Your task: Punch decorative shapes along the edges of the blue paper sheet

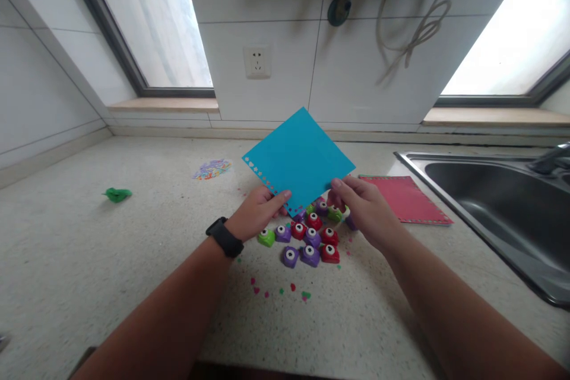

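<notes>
Here, my left hand (pixel 260 211) and right hand (pixel 363 205) pinch blue paper (pixel 299 157) | above punches (pixel 307 237) on desk (pixel 89 249) | loose pinch risks slipping.

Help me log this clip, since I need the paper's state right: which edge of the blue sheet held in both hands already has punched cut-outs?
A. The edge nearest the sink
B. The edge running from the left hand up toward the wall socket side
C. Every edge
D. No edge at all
B: the blue sheet shows a row of small holes only along its lower-left edge, running up from the left hand; the right hand grips the bottom corner.
</notes>
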